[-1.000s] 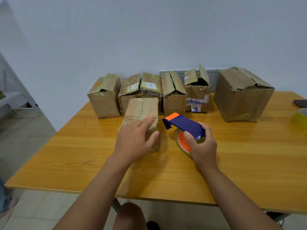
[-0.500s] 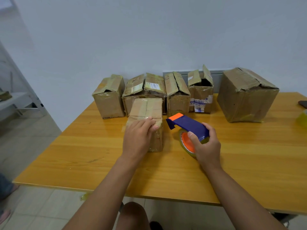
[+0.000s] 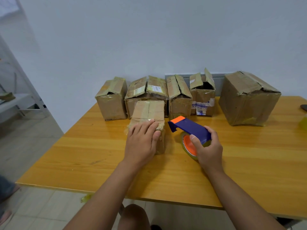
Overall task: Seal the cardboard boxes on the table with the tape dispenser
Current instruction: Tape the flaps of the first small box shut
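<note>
Hands work at the near middle of the wooden table. The left hand presses flat, fingers straight, on the front top edge of a small taped box. The right hand grips the blue-and-orange tape dispenser just beside it. Behind, five cardboard boxes line the wall, several flaps unsealed.

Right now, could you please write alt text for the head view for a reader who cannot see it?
A person's left hand presses flat on a small taped cardboard box while the right hand grips a blue and orange tape dispenser beside it on a wooden table. Five more boxes line the wall.
</note>
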Tool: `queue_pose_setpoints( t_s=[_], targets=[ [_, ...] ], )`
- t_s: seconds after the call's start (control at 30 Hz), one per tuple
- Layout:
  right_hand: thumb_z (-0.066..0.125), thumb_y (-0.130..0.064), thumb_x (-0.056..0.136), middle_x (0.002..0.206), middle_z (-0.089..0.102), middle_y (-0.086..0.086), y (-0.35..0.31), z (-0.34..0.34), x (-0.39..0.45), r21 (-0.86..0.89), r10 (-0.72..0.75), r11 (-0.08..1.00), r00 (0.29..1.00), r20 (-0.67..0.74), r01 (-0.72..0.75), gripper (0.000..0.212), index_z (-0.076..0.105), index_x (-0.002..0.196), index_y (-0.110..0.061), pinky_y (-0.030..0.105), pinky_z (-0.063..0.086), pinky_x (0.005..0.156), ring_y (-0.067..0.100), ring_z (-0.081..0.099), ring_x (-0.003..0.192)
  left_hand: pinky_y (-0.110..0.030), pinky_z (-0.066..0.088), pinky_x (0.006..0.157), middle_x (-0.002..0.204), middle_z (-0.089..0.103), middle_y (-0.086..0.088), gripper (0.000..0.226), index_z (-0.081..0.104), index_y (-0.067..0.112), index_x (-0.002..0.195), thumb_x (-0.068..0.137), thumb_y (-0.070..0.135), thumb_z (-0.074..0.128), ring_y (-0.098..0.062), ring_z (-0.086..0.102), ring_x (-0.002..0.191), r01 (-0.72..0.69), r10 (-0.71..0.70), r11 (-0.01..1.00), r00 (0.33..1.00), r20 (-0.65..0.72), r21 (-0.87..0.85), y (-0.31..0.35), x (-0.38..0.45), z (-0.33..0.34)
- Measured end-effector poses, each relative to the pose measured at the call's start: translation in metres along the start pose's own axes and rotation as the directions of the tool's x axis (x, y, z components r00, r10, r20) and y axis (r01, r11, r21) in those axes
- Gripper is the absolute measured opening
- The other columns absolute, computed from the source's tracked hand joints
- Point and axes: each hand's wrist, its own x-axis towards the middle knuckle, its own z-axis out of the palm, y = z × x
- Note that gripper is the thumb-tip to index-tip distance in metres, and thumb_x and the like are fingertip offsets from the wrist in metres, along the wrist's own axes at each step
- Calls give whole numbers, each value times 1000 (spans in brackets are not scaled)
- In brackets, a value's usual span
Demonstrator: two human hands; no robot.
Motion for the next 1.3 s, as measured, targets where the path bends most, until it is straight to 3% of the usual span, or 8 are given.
queue_pose_setpoints(
  t_s=[0.2, 0.3, 0.37, 0.77, 0.9, 1.03, 1.2, 1.3],
  targets=[
    [67, -46, 75, 113, 53, -9, -4, 0, 0, 29, 3, 1000, 1000, 6, -3, 68, 49, 134, -18, 0, 41, 70, -22, 48, 97, -43, 22, 105, 145, 48, 10, 46, 54, 36, 136, 100, 51, 29, -22, 34, 135, 63, -62, 998, 998, -33, 12, -30, 5, -17],
    [70, -44, 77, 114, 53, -8, -3, 1, 0, 37, 5, 999, 1000, 2, -5, 67, 49, 135, -17, -1, 40, 70, -22, 47, 96, -46, 46, 93, 124, 66, 5, 45, 69, 23, 120, 98, 49, 39, -17, 51, 114, 54, -70, 984, 994, -87, -171, -40, 5, -11],
    [76, -35, 83, 113, 53, -7, -1, 1, 1, 24, 10, 1000, 1000, 1, -10, 62, 49, 135, -15, -1, 40, 70, -22, 48, 95, -41, 52, 80, 112, 71, 1, 41, 74, 20, 108, 95, 47, 46, -20, 55, 99, 63, -81, 991, 985, -149, -121, -35, 7, -7],
    [74, -29, 85, 116, 52, -8, -1, 0, 0, -9, 12, 1000, 1000, -8, -12, 58, 48, 136, -18, 4, 41, 68, -9, 51, 95, -35, 39, 75, 107, 65, 1, 37, 67, 22, 113, 92, 52, 57, -20, 47, 95, 183, -170, 978, 976, -133, 96, -12, 1, -4],
    [74, -28, 86, 115, 52, -7, -1, 0, 0, -1, 8, 1000, 1000, -2, -8, 58, 48, 136, -16, 1, 42, 69, -11, 51, 94, -31, 34, 72, 106, 67, 2, 22, 66, 21, 103, 93, 39, 58, -20, 48, 92, 103, -93, 993, 979, -184, 48, -20, -5, -8],
    [75, -40, 81, 116, 53, -7, -2, 0, 0, 9, 8, 1000, 1000, 1, -8, 65, 48, 136, -17, 4, 43, 67, -9, 52, 95, -33, 31, 72, 99, 68, 4, 13, 70, 23, 94, 87, 35, 71, -19, 46, 91, 168, -148, 981, 971, -189, 97, -11, 0, -7],
    [73, -29, 86, 117, 53, -6, 1, 0, -1, 2, 14, 1000, 1000, 2, -14, 59, 48, 137, -15, 2, 42, 67, -8, 51, 95, -40, 27, 95, 123, 61, 4, 32, 70, 30, 104, 92, 47, 47, -19, 44, 118, 214, -206, 974, 973, -109, 71, -1, 1, -13],
    [73, -29, 86, 118, 53, -5, 1, 0, 0, 1, 12, 1000, 1000, 4, -12, 59, 47, 137, -16, 3, 42, 67, -7, 52, 95, -30, 23, 97, 130, 58, 12, 48, 63, 29, 125, 98, 43, 27, -9, 41, 123, 158, -157, 985, 987, 32, -66, -12, 1, -27]
  ],
)
